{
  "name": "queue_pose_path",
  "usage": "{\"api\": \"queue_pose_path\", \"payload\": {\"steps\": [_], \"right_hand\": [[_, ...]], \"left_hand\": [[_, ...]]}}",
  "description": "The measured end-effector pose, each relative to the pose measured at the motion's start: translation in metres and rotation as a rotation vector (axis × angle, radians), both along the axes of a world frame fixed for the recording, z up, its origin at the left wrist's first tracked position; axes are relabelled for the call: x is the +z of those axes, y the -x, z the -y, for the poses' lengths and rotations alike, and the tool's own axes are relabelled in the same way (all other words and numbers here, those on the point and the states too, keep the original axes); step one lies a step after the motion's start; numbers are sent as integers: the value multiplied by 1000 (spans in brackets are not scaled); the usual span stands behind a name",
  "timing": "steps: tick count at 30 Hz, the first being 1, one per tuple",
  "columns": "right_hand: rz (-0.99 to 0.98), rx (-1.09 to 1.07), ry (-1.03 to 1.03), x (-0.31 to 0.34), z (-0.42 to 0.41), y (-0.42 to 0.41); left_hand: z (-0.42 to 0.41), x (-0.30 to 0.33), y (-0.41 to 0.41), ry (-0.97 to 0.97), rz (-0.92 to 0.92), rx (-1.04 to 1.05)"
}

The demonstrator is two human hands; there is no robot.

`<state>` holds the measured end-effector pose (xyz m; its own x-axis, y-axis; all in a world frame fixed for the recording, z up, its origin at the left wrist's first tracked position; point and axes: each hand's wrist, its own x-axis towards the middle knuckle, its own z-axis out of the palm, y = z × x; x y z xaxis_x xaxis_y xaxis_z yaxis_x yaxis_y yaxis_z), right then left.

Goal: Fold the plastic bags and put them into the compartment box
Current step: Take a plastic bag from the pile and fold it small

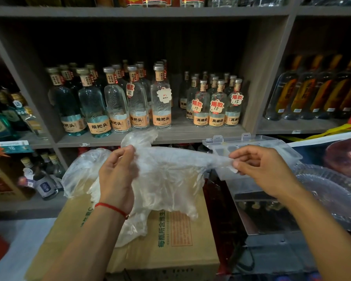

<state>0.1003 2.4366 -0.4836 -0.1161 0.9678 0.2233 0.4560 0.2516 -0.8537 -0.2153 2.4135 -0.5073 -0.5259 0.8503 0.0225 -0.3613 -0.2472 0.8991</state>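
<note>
While pinched both ends, plastic bag (pixel 170 171) spans left hand (pixel 116 175), right hand (pixel 265 171).

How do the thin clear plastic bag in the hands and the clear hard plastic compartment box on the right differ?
The thin clear plastic bag is soft, crinkled and cloudy; the clear hard plastic compartment box is rigid and keeps its shape. The bag is stretched in the air, pinched between the left hand and the right hand; the box rests behind the right hand, lid up. Both are see-through plastic.
</note>
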Motion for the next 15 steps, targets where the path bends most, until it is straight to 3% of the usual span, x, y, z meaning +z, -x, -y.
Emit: {"api": "queue_pose_path", "payload": {"steps": [3,9,15], "right_hand": [[20,-51,-30,3,1,-6],[11,-76,-32,7,1,-8],[-331,-208,30,7,2,-2]], "left_hand": [[-1,0,4,-50,-51,62],[1,-5,-2,-94,-356,150],[2,-8,-8,-63,-441,111]]}}
